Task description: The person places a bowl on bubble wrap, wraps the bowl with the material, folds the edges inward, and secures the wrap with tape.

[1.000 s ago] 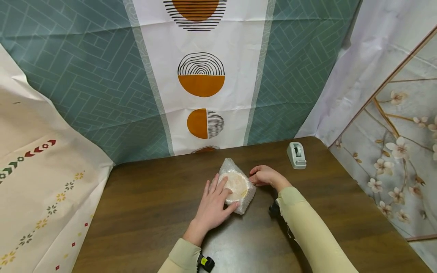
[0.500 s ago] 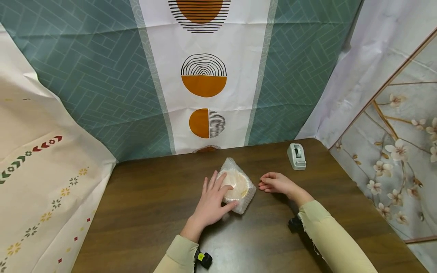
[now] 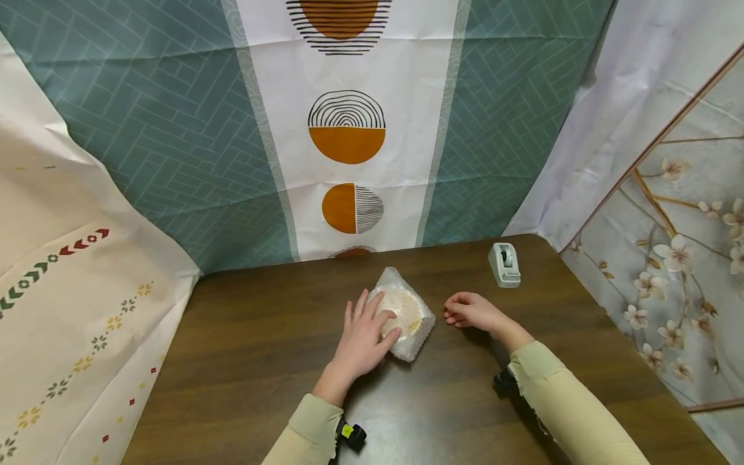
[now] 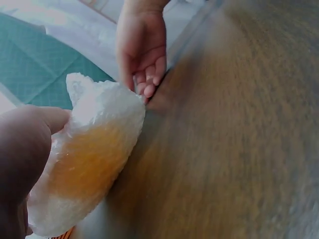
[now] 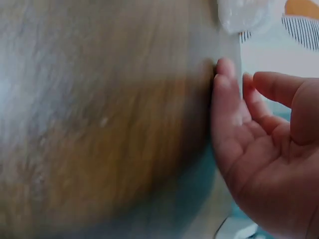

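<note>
A bubble-wrapped package point(image 3: 414, 318) lies on the wooden table, with a round pale shape showing through the wrap from above. In the left wrist view the bubble-wrapped package point(image 4: 94, 154) shows orange through its side. My left hand point(image 3: 363, 336) rests on its left part with fingers spread and the thumb along the near edge. To the right of the package, apart from it, is my right hand point(image 3: 473, 312), just above the tabletop. Its fingers are loosely bent, and the right wrist view shows nothing held in the right hand point(image 5: 264, 134).
A white tape dispenser point(image 3: 505, 265) stands near the table's back right corner. The brown wooden table point(image 3: 261, 361) extends around both arms. Patterned cloth point(image 3: 360, 148) hangs behind it, with more cloth hanging at the left and right sides.
My right hand has drawn back to the right from the package's right edge, mostly in the first half second. My left hand stays on the package.
</note>
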### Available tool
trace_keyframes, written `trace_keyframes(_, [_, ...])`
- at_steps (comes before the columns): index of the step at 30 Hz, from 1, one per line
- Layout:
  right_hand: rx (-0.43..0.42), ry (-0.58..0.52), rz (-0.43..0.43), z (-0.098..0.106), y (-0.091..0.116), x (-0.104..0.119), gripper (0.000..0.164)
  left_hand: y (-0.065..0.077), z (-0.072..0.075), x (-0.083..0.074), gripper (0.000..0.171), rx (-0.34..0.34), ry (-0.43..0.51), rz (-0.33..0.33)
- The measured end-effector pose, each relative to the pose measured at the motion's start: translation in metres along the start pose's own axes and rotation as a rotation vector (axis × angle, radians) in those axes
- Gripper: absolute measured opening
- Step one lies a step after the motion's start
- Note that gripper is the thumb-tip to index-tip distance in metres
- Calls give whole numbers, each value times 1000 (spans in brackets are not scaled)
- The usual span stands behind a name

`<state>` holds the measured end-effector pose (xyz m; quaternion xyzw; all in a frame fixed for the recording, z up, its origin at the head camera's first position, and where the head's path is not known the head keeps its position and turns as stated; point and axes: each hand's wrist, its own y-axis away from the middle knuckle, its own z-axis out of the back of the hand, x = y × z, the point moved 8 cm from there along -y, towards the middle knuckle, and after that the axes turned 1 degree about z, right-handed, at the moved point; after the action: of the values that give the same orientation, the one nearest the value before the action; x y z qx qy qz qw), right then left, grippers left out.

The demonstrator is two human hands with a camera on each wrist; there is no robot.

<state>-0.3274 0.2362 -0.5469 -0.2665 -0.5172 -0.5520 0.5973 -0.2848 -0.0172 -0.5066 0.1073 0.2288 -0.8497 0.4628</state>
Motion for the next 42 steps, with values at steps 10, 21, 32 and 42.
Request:
trace_keyframes(10, [-93, 329, 262, -42, -8, 58, 54, 3, -8, 3, 42, 31, -42, 24])
trace_keyframes(21, [-205, 381, 189, -49, -21, 61, 47, 1, -10, -1, 43, 45, -83, 19])
trace_keyframes(32, [-182, 436, 103, -49, -29, 61, 47, 2, -11, -5, 43, 42, -97, 15])
trace_keyframes(42, [-202, 464, 95, -48, -30, 62, 36, 0, -16, -4, 52, 30, -116, 26])
